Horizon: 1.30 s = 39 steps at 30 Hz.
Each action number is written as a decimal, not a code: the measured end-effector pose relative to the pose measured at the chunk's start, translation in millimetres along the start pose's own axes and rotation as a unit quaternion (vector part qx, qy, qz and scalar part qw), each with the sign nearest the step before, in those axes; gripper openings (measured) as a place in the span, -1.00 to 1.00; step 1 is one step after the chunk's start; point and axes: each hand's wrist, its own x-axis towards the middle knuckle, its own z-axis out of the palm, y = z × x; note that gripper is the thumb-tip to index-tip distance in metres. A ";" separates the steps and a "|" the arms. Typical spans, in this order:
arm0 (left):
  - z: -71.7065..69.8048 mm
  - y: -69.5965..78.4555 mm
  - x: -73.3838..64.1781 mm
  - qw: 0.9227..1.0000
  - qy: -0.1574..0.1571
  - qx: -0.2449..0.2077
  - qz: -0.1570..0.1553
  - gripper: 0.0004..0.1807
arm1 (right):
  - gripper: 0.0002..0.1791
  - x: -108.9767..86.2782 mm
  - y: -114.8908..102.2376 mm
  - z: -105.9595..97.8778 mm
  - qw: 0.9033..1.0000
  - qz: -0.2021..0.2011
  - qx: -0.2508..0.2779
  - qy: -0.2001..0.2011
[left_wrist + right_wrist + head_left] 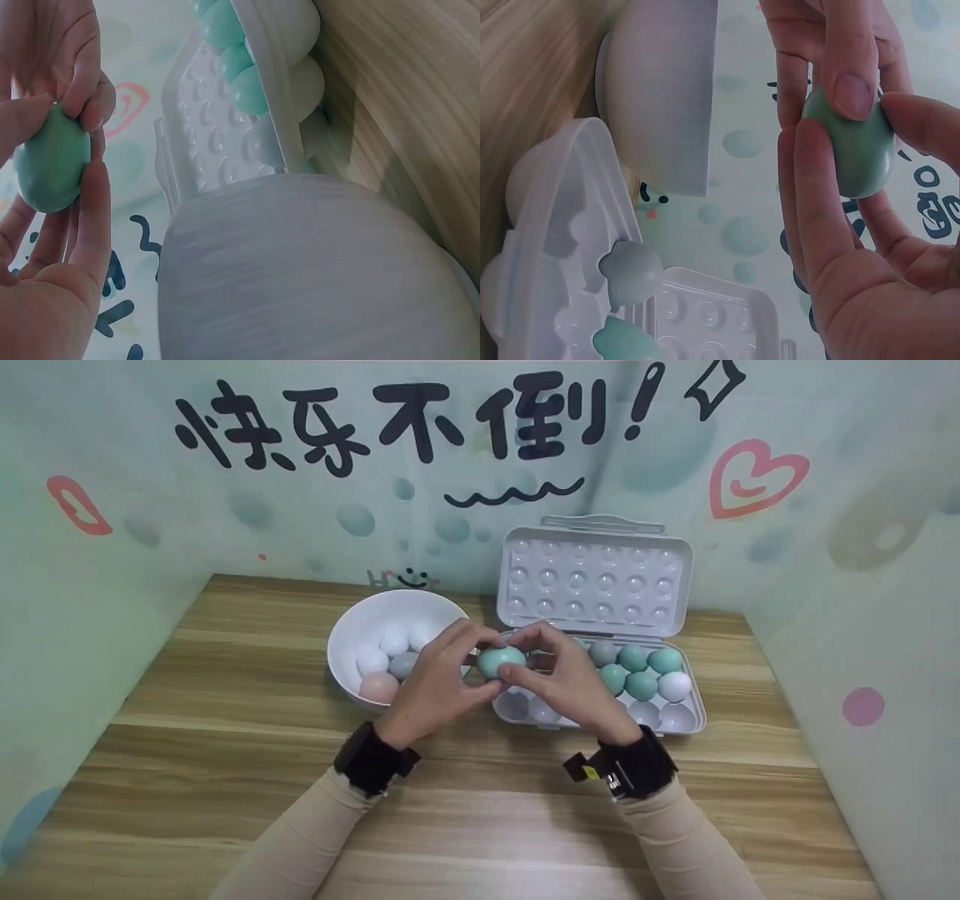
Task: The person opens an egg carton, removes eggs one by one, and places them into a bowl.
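A green egg [501,662] is raised above the gap between bowl and carton, held by both hands. My left hand [439,679] pinches it from the left side, with thumb and fingertips on its shell. From the other side my right hand [566,679] grips it too, the thumb lying across its front in the head view. Both wrist views show the egg [54,161] caught between the fingers of the two hands. The white bowl [345,622] is below and behind my left hand. Under my right hand lies the open egg carton [697,712], partly hidden by it.
White eggs [373,661], a grey egg [403,666] and a pinkish egg [379,687] lie in the bowl. Several green eggs [641,685], a grey egg [602,652] and a white egg [674,687] sit in the carton. Its lid [592,581] stands raised against the printed backdrop [300,510].
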 end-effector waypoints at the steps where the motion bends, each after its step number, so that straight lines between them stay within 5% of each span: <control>1: -0.4 0.0 0.7 1.000 -0.001 0.000 -0.001 -0.57 | -0.64 0.2 -0.4 0.0 1.000 0.001 0.001 -0.002; 14: -7.5 -3.6 4.2 1.000 -0.013 -0.009 -0.024 -0.59 | -0.64 1.0 -8.9 -11.0 1.000 0.009 -0.024 -0.005; 24: -27.8 -5.3 7.4 0.998 -0.004 0.020 -0.058 -0.59 | -0.69 0.2 -11.1 -30.8 0.995 -0.001 -0.037 0.092; 30: -53.7 -7.2 11.5 0.995 0.003 0.036 -0.092 -0.58 | -0.67 0.2 -4.3 -38.3 0.982 -0.041 -0.141 0.119; 39: -92.2 -22.4 27.7 0.988 -0.049 0.111 -0.091 -0.58 | -0.55 0.2 5.4 -48.2 0.954 -0.073 -0.267 0.119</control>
